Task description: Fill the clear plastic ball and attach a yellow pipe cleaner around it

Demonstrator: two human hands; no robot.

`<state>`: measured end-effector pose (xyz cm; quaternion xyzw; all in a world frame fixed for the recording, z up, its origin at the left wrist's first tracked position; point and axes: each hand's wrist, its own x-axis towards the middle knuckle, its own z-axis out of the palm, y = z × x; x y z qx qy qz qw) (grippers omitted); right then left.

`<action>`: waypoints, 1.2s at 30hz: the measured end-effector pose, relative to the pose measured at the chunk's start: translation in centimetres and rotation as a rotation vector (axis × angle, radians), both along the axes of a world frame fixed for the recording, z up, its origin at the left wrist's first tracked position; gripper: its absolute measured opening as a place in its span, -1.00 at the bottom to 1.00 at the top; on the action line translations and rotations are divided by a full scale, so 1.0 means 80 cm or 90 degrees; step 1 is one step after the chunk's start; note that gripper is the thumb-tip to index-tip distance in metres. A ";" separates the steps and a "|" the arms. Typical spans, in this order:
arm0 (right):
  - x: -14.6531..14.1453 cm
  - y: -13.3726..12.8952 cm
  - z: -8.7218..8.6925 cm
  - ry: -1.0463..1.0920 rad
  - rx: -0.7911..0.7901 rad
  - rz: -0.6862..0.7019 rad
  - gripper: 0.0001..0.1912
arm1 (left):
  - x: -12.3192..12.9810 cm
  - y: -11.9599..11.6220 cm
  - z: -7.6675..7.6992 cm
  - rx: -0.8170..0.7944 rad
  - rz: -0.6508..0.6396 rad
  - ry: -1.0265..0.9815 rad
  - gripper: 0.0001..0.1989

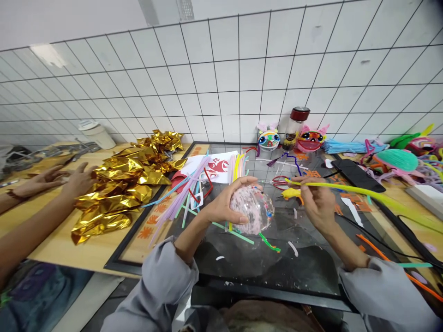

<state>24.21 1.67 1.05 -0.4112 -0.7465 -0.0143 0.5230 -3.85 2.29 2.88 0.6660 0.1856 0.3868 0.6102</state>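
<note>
My left hand (pixel 230 205) is wrapped round the left side of a clear ball (pixel 254 210) with fuzzy pale pink strands and small coloured bits on it. To its right, my right hand (pixel 316 200) pinches a long yellow pipe cleaner (pixel 360 188), which trails off to the right. A green pipe cleaner piece (pixel 269 242) lies just below the ball. Between my hands are a yellow glue gun (pixel 291 197) and red-handled scissors (pixel 280 182), lying on the dark board (pixel 304 269).
At the left, another person's hands touch crumpled gold foil (pixel 121 173). Loose pipe cleaners (pixel 180 193) lie left of the ball. Decorated balls (pixel 268 139) and a bottle (pixel 294 129) stand by the wall. A black phone (pixel 360 175) and orange cord lie right.
</note>
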 end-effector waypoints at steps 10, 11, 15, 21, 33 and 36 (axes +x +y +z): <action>-0.069 -0.074 0.050 0.206 0.098 0.217 -0.72 | 0.006 -0.006 0.002 0.063 0.027 0.073 0.06; -0.070 -0.075 0.048 0.175 0.114 0.244 -0.67 | 0.007 -0.007 0.003 0.068 0.026 0.078 0.06; -0.068 -0.069 0.040 0.137 0.126 0.276 -0.53 | 0.010 -0.008 0.005 0.101 0.019 0.110 0.05; -0.068 -0.070 0.038 0.122 0.141 0.283 -0.49 | 0.010 -0.007 0.002 0.124 0.008 0.123 0.06; -0.067 -0.082 0.034 0.033 0.155 0.236 -0.55 | 0.009 -0.003 0.001 0.092 0.002 0.099 0.07; -0.071 -0.088 0.032 0.112 0.131 0.226 -0.50 | 0.008 -0.002 0.003 0.096 0.017 0.112 0.06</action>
